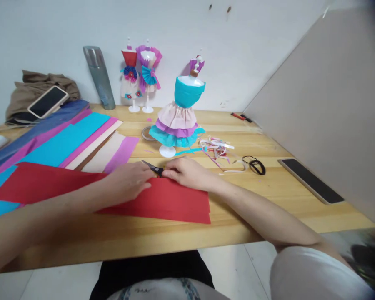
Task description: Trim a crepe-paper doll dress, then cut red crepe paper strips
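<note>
Across the front of the table lies a long folded sheet of red crepe paper [175,204]. My left hand [133,181] rests flat on its upper edge, thumb apart from the fingers. A small pair of black scissors [156,168] is at that edge, blades pointing left towards the back. Closed around the scissors' handle end, my right hand [184,171] partly hides it. Just behind my hands stands a mini dress form [190,93] with a turquoise bodice and a tiered skirt in cream, purple and turquoise.
Layered coloured paper sheets [81,129] lie at left, beside a phone [48,102] on brown cloth. A bottle [100,79] and two dressed mini forms [130,77] stand by the wall. Right of centre are paper scraps [217,148], a black cord [256,166] and another phone [311,179].
</note>
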Tool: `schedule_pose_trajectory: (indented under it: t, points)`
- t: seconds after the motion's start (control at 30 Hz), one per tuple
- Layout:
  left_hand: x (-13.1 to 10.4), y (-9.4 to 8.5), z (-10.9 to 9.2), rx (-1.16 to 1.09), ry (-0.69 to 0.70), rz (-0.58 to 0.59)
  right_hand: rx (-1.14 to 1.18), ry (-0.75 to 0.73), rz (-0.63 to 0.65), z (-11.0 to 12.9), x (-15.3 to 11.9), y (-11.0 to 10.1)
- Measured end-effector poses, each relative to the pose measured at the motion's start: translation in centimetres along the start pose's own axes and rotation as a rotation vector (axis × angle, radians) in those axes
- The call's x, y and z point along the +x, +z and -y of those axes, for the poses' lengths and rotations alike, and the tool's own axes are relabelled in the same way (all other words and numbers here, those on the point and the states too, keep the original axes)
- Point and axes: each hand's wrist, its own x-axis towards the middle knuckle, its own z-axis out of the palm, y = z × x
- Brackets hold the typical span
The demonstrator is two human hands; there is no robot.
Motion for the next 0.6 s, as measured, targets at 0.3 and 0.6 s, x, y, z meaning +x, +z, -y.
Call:
schedule_pose_trajectory:
  t: [0.3,0.6]
  points:
    - [2.7,-1.0,2.0,0.176,-0.132,0.044,-0.093,0.104,-0.024,-2.6,0.3,-0.7]
    - [7.6,-2.3,10.5,0.108,-0.267,-0.118,-0.098,0.294,-0.285,-5.5,5.1,1.0]
